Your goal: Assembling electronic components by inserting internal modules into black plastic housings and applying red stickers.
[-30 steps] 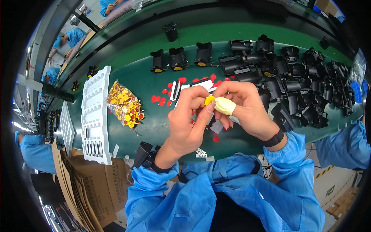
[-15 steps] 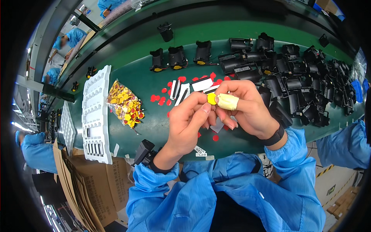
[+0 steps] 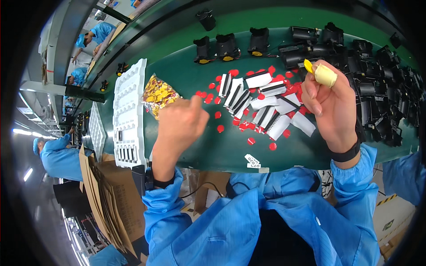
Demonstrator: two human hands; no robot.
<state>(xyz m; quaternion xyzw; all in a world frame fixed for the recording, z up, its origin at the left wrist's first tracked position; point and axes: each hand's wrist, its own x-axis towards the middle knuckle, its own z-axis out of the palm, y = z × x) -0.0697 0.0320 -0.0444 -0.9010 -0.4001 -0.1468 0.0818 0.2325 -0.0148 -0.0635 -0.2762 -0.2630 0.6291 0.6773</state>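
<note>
A small yellow disc (image 3: pixel 308 66) is pinched at the fingertips of my right hand (image 3: pixel 333 102), raised at the right above the edge of the black parts. One finger of that hand is wrapped in pale yellow tape. My left hand (image 3: pixel 179 131) is at the near edge of a clear bag (image 3: pixel 160 91) full of yellow and red discs. Its back faces up and the thumb sticks out, but the other fingers are hidden beneath. Between the hands, white strips with black bands (image 3: pixel 239 99) lie among scattered red discs (image 3: pixel 220 128) on the green table (image 3: pixel 199 150).
Many black plastic housings (image 3: pixel 377 88) crowd the right side. Three housings with yellow discs (image 3: pixel 227 46) stand at the back. Left of the bag is a white moulded tray (image 3: pixel 131 106). Flattened cardboard (image 3: pixel 106 204) stands below it. Other people in blue (image 3: pixel 60 153) work at the far left.
My hands have parted. The left has gone left to the bag, and the right has moved right, keeping the yellow disc. More white strips and red discs show, and the whole view has shifted.
</note>
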